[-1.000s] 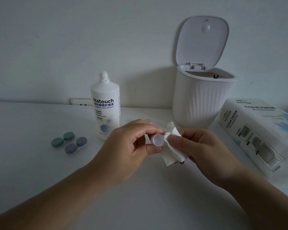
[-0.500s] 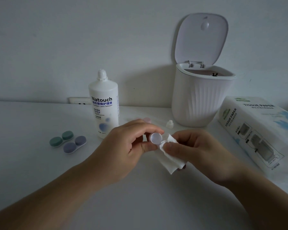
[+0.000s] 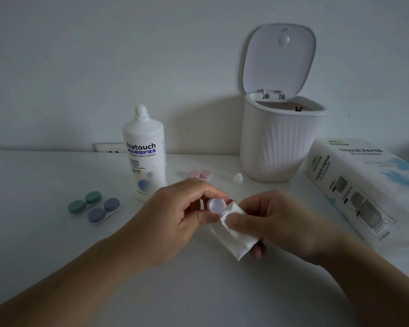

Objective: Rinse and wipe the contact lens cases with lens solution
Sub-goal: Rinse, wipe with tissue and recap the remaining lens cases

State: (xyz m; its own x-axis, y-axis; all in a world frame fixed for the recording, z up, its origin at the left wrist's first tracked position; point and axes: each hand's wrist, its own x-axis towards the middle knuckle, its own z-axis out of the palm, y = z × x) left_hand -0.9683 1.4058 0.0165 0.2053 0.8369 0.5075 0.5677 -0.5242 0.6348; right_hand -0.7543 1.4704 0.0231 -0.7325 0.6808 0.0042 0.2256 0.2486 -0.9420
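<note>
The folded tissue point(image 3: 236, 234) has come off the small white cap point(image 3: 217, 205). A second ago the right hand point(image 3: 274, 223) was pressing the tissue up against the cap's open face; now the tissue sits lower and nearer, its top edge just touching the cap's near-right rim, and the pale hollow of the cap is fully exposed toward the camera. The left hand point(image 3: 175, 215) keeps the cap pinched between thumb and curled fingers, at much the same spot above the middle of the desk point(image 3: 45, 244). The right hand's fingers are folded round the tissue, thumb on top.

With the tissue drawn back, the pink lens case point(image 3: 200, 174) and the bottle's small white cap point(image 3: 237, 178) show on the desk beyond the hands, to the right of the solution bottle point(image 3: 144, 156), which stands uncapped.

My reading is that one wiping pass on this piece is done, or the person is checking the inside before another pass. Whether the hollow is dry cannot be told at this size.

The green case point(image 3: 85, 202) and the purple case point(image 3: 103, 210) lie closed, touching each other, on the left of the desk, well apart from the hands; they look untouched, so much of the task probably remains. The open bin point(image 3: 281, 147) at the far right is ready for the used tissue, and the tissue pack point(image 3: 364, 185) lies beside it.
</note>
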